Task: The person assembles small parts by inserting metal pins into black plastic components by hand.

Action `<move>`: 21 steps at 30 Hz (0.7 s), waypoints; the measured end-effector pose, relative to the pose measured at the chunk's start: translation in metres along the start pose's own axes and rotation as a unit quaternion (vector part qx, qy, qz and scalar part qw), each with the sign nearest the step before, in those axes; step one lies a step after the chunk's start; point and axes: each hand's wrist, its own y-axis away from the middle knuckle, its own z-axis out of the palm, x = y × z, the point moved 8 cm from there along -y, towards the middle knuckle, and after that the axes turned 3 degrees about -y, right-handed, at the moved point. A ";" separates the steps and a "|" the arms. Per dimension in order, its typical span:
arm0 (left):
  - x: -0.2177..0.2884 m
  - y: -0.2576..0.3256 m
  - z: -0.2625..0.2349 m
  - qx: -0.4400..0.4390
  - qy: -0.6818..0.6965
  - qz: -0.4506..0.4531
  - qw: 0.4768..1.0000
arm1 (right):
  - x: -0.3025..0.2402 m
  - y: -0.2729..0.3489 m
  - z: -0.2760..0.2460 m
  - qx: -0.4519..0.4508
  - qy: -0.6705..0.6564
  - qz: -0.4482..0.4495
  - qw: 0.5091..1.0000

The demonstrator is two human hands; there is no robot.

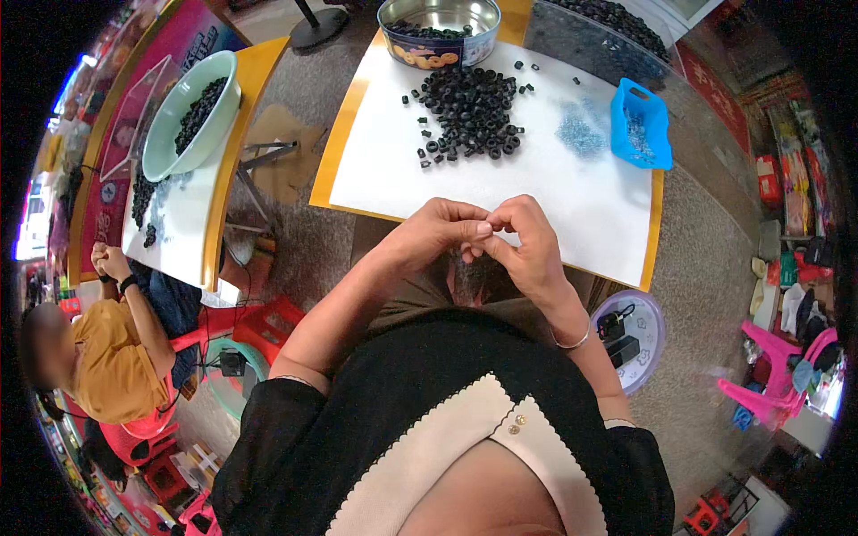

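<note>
Co-worker (116,357) at far left, mustard top, hands (112,262) close together by the near end of a side surface (183,223) with a white top and yellow edge. On it, a pale green basin (168,121) part-filled with small dark parts; more dark parts loose just on its near side. Right of the co-worker, low down, a green tub (255,357) with a black device inside.

Centre: main surface (375,170), white sheet over yellow. A round metal tin (487,43) at the far edge, dark parts inside. Just near of it, a pile of black pieces (469,107), some showing as short rings, strays around its edges.

The wearer's left hand (436,232) and right hand (529,241) are together over the near edge, fingertips meeting in a pinch; cannot tell what, if anything, sits between them. Pile lies beyond the fingertips, slightly left, a strip of bare white between.

Right of the pile, a scatter of small clear bluish bits (583,132), then a blue tray (659,147) at the right edge, similar bits inside. Below, near right, a lilac basin (651,357) holding black devices. Farther right, a pink stool (773,384).
</note>
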 end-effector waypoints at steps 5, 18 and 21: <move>-0.010 -0.001 -0.004 0.010 -0.024 -0.035 0.999 | 0.006 0.002 0.001 -0.032 -0.061 0.047 0.997; -0.007 -0.001 -0.002 0.125 -0.098 0.052 0.986 | 0.011 0.004 0.001 0.015 -0.018 0.022 0.999; -0.008 -0.003 0.003 0.116 -0.081 0.034 0.989 | 0.007 0.003 -0.003 0.019 0.023 -0.005 1.000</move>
